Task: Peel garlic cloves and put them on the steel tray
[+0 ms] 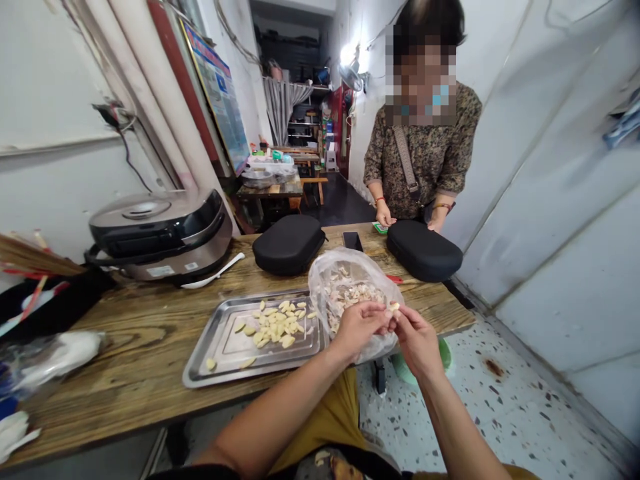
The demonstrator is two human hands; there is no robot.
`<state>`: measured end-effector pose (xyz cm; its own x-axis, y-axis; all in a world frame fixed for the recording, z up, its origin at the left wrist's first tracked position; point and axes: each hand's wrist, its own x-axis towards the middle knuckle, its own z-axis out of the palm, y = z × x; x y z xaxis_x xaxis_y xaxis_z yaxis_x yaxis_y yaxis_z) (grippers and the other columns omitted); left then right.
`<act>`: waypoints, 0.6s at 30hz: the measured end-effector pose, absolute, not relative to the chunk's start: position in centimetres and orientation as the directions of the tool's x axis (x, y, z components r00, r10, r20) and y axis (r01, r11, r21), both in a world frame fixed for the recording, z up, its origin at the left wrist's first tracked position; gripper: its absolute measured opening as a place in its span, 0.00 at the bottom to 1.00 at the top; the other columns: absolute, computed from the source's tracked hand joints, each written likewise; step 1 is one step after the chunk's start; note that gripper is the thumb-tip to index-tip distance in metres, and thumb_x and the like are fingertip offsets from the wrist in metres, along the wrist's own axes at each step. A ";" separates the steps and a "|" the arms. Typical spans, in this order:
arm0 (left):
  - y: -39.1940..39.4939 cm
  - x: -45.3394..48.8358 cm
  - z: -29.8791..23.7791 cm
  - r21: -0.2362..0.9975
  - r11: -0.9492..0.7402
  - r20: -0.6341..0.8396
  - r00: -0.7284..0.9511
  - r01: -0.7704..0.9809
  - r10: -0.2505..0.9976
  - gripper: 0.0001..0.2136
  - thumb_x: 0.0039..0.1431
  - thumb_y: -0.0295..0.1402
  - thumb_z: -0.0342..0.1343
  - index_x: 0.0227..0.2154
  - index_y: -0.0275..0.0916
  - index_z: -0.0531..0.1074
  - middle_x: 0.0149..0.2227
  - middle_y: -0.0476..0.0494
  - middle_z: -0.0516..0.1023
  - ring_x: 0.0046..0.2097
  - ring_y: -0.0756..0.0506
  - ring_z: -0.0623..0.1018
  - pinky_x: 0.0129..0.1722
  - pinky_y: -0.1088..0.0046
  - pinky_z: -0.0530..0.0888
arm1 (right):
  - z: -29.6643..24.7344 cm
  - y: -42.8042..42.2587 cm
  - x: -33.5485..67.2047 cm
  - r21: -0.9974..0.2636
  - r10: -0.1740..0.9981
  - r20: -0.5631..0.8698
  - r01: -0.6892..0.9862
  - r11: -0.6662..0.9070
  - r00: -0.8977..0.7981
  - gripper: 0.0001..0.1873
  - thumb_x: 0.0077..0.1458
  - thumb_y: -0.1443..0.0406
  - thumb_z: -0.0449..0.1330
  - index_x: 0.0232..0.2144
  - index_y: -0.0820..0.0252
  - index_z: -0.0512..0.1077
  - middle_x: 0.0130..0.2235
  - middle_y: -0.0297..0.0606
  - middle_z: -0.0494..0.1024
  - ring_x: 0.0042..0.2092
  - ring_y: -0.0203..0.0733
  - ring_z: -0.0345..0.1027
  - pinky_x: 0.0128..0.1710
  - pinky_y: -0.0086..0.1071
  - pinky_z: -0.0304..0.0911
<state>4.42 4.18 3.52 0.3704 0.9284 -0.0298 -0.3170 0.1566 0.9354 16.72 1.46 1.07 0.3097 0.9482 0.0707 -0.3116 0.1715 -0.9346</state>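
Note:
My left hand (359,324) and my right hand (416,340) meet at the table's near right edge, fingers pinched together on one garlic clove (394,307). Just behind them sits a clear plastic bag (345,283) holding garlic and loose skins. To the left lies a steel tray (220,350) with several peeled cloves (276,326) piled near its far right corner.
On the wooden table (150,347) stand a rice cooker (160,233), two black oval cases (289,243) (424,250) and a phone (353,241). A person (420,153) stands at the far end, hands by the right case. Bags and chopsticks lie at the left.

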 end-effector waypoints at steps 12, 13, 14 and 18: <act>1.1 6.5 3.9 0.666 -0.731 0.653 0.357 0.149 0.667 0.07 0.56 0.27 0.53 0.33 0.37 0.76 0.33 0.43 0.80 0.35 0.49 0.78 0.39 0.75 0.72 | 2.1 -4.4 19.5 -0.676 0.735 0.634 0.633 0.377 0.240 0.13 0.55 0.67 0.55 0.42 0.54 0.74 0.40 0.39 0.75 0.41 0.40 0.69 0.41 0.34 0.66; 0.9 6.7 3.9 0.643 -0.750 0.669 0.364 0.153 0.648 0.07 0.56 0.27 0.53 0.33 0.36 0.76 0.33 0.43 0.80 0.35 0.49 0.77 0.39 0.75 0.72 | 2.1 -4.6 19.7 -0.662 0.727 0.644 0.647 0.377 0.236 0.13 0.55 0.67 0.54 0.43 0.54 0.73 0.40 0.40 0.75 0.41 0.40 0.69 0.41 0.34 0.66; 0.8 6.9 3.8 0.626 -0.765 0.681 0.370 0.154 0.632 0.07 0.56 0.26 0.52 0.33 0.36 0.76 0.33 0.43 0.80 0.35 0.49 0.77 0.39 0.75 0.73 | 2.1 -4.9 19.8 -0.654 0.722 0.651 0.655 0.378 0.234 0.14 0.56 0.68 0.54 0.43 0.54 0.73 0.40 0.40 0.75 0.41 0.40 0.69 0.41 0.33 0.66; 0.4 7.7 3.5 0.596 -0.785 0.702 0.366 0.168 0.611 0.06 0.54 0.25 0.53 0.31 0.36 0.75 0.32 0.43 0.79 0.34 0.50 0.77 0.38 0.75 0.73 | 1.8 -5.4 20.3 -0.635 0.705 0.670 0.671 0.383 0.232 0.14 0.56 0.68 0.54 0.43 0.54 0.73 0.40 0.40 0.75 0.41 0.40 0.69 0.41 0.34 0.67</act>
